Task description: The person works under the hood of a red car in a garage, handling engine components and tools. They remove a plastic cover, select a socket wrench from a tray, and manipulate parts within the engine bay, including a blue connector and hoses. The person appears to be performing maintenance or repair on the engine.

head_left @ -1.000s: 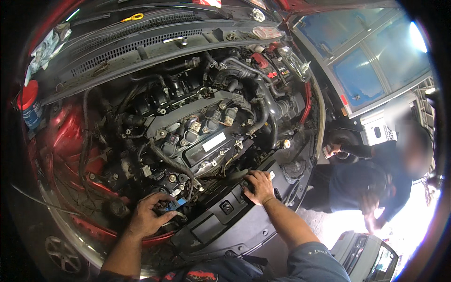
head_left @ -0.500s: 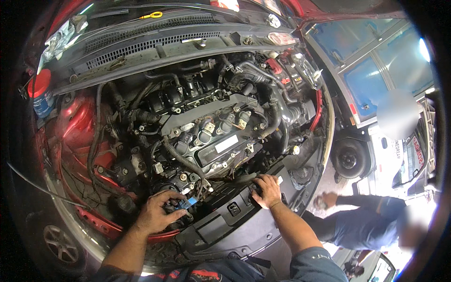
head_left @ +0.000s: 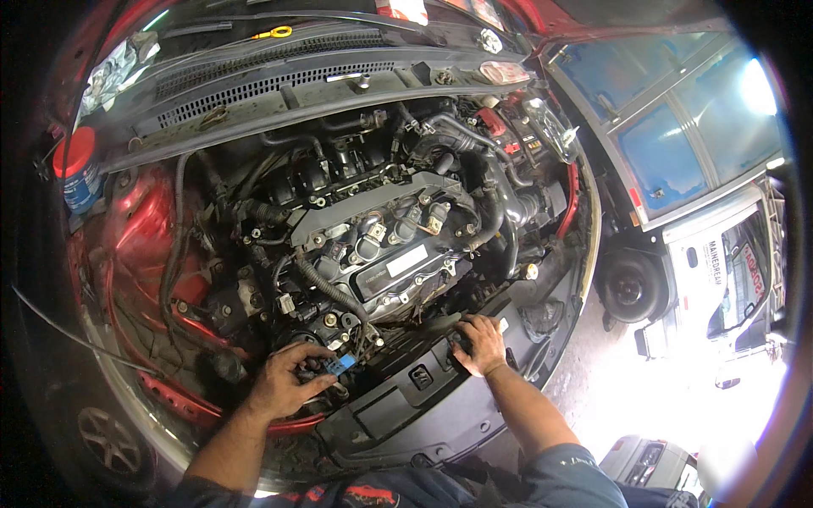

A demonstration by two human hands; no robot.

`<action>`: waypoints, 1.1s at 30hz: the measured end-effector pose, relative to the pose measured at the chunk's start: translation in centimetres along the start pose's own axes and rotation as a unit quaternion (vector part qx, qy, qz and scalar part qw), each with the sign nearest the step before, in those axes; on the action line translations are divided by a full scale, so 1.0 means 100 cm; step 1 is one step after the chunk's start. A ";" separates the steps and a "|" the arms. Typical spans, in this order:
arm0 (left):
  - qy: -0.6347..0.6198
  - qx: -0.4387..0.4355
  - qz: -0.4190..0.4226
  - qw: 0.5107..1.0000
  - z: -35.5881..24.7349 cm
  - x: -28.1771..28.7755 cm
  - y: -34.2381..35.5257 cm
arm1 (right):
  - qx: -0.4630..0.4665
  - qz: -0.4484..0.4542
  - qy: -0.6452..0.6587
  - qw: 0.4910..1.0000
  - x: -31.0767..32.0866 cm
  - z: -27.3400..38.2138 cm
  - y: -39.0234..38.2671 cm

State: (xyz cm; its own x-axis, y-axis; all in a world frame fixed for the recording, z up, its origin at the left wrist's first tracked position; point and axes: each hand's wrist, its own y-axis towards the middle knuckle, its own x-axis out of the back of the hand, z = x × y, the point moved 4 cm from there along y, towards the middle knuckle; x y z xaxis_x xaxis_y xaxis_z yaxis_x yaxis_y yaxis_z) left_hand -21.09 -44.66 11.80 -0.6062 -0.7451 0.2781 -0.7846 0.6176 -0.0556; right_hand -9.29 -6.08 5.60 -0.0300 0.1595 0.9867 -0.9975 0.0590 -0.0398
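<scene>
My left hand [head_left: 296, 377] is closed at the front left of the engine bay, thumb and fingers pinched round a small blue plastic piece [head_left: 341, 364]. Something dark sits beside it under the fingers, too hidden to name. My right hand [head_left: 481, 343] rests at the rear edge of the black front panel [head_left: 381, 423], its fingers curled over a dark thing that I cannot make out. Between and beyond both hands lies the uncovered engine [head_left: 394, 271], with a ribbed hose [head_left: 326, 284] bending down toward my left hand.
A red-lidded blue tub [head_left: 80, 182] stands at the left of the bay. A yellow-handled dipstick [head_left: 275, 32] and a small ratchet-like tool [head_left: 362, 81] lie near the windscreen. At the right are the battery [head_left: 529, 140], a clear plastic bag [head_left: 542, 317] and a white vehicle [head_left: 711, 262] outside.
A person who stood at the right has moved almost wholly out of sight. My left hand and the blue piece have shifted very slightly; my right hand stays in place.
</scene>
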 end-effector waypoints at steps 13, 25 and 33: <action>-0.047 0.045 -0.006 0.998 0.006 0.001 -0.005 | -0.017 0.014 -0.027 0.999 -0.003 0.001 -0.001; -0.079 0.073 -0.059 0.992 0.013 0.003 -0.007 | 0.019 -0.041 -0.010 0.999 -0.008 -0.001 -0.001; -0.073 0.038 -0.080 0.993 0.013 0.003 -0.008 | 0.031 -0.068 -0.006 0.997 -0.010 -0.003 -0.001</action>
State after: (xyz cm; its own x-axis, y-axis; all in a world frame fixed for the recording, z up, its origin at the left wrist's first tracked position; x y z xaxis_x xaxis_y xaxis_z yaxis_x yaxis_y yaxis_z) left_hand -20.80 -45.68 10.68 -0.4808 -0.8644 0.1473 -0.8767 0.4713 -0.0959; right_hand -9.13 -5.99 4.55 0.1047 0.1431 0.9842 -0.9945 0.0183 0.1031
